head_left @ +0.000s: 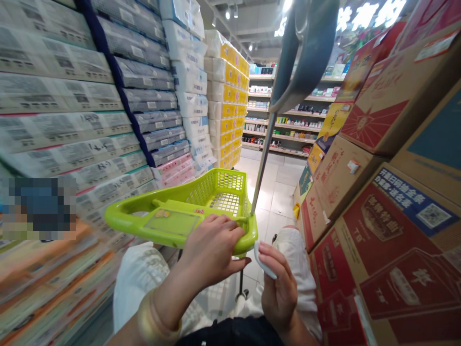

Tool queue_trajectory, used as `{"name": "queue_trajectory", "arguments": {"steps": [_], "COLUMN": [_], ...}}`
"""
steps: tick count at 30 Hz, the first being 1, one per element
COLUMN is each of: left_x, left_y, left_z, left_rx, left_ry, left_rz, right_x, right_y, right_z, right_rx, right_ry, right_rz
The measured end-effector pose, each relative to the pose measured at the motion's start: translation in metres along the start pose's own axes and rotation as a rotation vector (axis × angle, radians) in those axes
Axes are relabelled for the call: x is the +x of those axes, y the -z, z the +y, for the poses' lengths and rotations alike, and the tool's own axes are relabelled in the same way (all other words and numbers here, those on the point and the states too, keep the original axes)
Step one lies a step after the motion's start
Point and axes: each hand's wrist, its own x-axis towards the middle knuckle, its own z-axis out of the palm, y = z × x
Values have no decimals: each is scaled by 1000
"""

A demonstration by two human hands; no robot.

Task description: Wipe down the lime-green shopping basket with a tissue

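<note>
A lime-green plastic shopping cart [173, 223] with a perforated basket [226, 182] stands in front of me, its handle toward my body. My left hand [216, 240] lies over the right part of the handle, fingers curled on its top and thumb pointing right. In my right hand [279, 283], just off the handle's right corner, is a thin curved white pad [264, 262], pinched between fingers and thumb; its exact kind does not show. A metal pole [264, 158] rises from the cart's right corner to a blurred grey-blue loop [306, 53].
Tall stacks of wrapped paper packs [144, 91] line the left side. Yellow-and-white packs [228, 105] stand farther along. Cardboard boxes [392, 226] are piled close on the right. Tiled floor [266, 211] leads toward shelves of small goods [298, 122].
</note>
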Motion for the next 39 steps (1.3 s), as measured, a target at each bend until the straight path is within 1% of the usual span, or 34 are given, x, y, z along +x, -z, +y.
{"name": "queue_trajectory", "arguments": {"steps": [2, 5, 7, 11, 13, 17, 18, 19, 22, 24, 25, 28, 30, 31, 35, 37, 39], "left_x": [0, 0, 0, 0, -1, -1, -1, -1, -1, -1, -1, -2, -3, -3, -5, -6, -7], "left_y": [1, 2, 2, 2, 2, 2, 2, 2, 3, 4, 5, 5, 4, 4, 3, 3, 4], "left_z": [-2, -3, -4, -6, -6, -6, -6, -6, -6, -7, -7, -8, -10, -10, -12, -12, -11], "left_rx": [14, 16, 14, 15, 20, 21, 21, 22, 32, 39, 43, 49, 49, 46, 22, 28, 41], "left_ry": [-2, -12, -17, -24, -18, -17, -21, -26, -39, -44, -44, -41, -43, -47, -60, -66, -74], "left_rz": [-27, -33, -30, -32, -30, -20, -16, -13, -6, -3, 0, 6, 4, 5, 15, 16, 13], "right_x": [3, 8, 10, 7, 7, 12, 13, 14, 14, 14, 15, 17, 18, 18, 18, 21, 24], "right_y": [-2, -7, -9, -11, -11, -12, -12, -12, -12, -12, -12, -13, -13, -13, -14, -16, -18], "right_z": [4, 9, 7, -2, -2, 1, 0, -2, -6, -4, -1, 7, 5, 3, -4, -2, 0], "right_rx": [-9, -40, -53, -26, -13, -19, -20, -19, -1, 9, 11, 20, 37, 46, 50, 42, 33], "right_ry": [27, -45, -59, 88, 115, -21, -34, -23, 70, 86, 57, -106, -165, -161, -63, -80, -148], "right_rz": [-5, 29, 30, -23, -33, 46, 52, 42, -28, -44, -30, 44, 47, 36, 11, 36, 89]}}
